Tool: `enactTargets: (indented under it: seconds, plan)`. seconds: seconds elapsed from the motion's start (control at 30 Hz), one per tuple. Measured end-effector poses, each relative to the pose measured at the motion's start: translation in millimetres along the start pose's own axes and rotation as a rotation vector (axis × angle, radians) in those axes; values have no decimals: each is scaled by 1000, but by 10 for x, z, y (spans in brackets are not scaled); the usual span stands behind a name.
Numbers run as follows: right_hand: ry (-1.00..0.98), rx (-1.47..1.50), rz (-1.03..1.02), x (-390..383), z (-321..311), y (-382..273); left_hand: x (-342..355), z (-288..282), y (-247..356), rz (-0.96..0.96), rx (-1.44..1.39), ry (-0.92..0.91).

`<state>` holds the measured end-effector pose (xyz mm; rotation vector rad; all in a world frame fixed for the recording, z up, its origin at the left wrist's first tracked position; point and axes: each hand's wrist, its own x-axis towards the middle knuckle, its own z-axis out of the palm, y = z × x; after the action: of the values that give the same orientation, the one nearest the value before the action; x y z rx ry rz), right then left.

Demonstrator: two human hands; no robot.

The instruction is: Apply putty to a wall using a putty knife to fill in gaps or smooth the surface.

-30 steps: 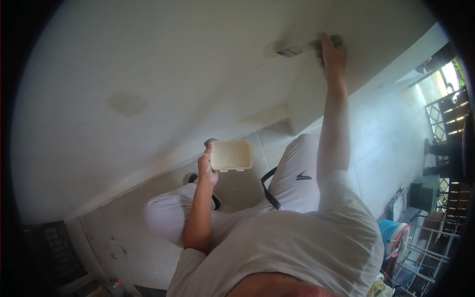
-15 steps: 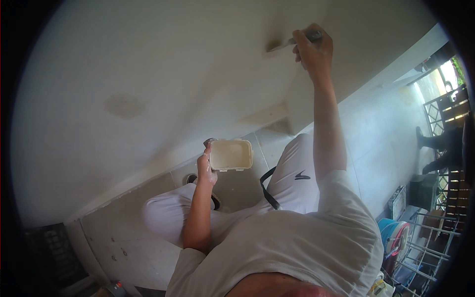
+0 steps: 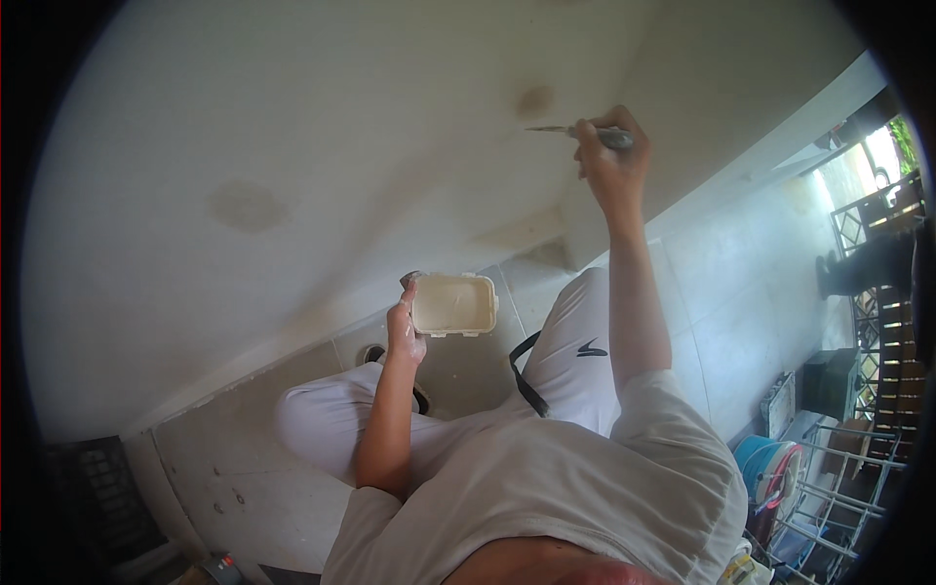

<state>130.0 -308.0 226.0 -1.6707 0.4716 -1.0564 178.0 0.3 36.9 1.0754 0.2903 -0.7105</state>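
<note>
My right hand (image 3: 613, 161) is closed round the grey handle of a putty knife (image 3: 549, 129). Its thin blade, seen nearly edge-on, points left just below a brownish damp-looking patch (image 3: 535, 101) on the pale wall (image 3: 331, 107); whether it touches the wall I cannot tell. Lower down, my left hand (image 3: 404, 334), smeared with white, grips the left side of a cream plastic tub (image 3: 494, 305). The tub faces up, with a pale layer inside. A small dark object (image 3: 409, 279) sticks out by the left fingertips, its kind unclear.
Another faint brown patch (image 3: 250, 205) marks the wall at left. Tiled floor (image 3: 721, 283) runs below and right. A wire rack (image 3: 843, 487), a blue bucket (image 3: 760, 456) and a dark box (image 3: 829, 380) stand at right, near a person's dark-clad legs (image 3: 868, 263). A dark crate-like object (image 3: 102, 497) sits lower left.
My right hand has come down the wall with the putty knife, and the blade has turned from the brown patch to below it, uncovering the patch. My left hand and the tub stay nearly still.
</note>
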Motion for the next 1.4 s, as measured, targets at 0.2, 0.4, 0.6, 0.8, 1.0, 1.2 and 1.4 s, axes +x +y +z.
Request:
enactTargets:
  seconds: [0.2,0.4,0.6,0.8,1.0,1.2,1.4]
  plan:
    - [40,35,-96,360,155,-71,-4,39,-6,-14,11,5]
    - [126,103,-107,77,-28,-261,-15,18,27,-25,-4,8]
    - [90,55,20,-241,-121,95,-14,29,31,7,-11,-7]
    - [77,-18,-152,-703,-93,525,26,-23,-3,14,-26,-27]
    - [65,138,-109,-1090,-35,619,2,18,14,11,21,-38]
    - [30,121,61,-1342,-121,596,-36,44,32,30,-68,30]
    - [85,142,-84,-1221,95,790,-32,71,43,35,-62,56]
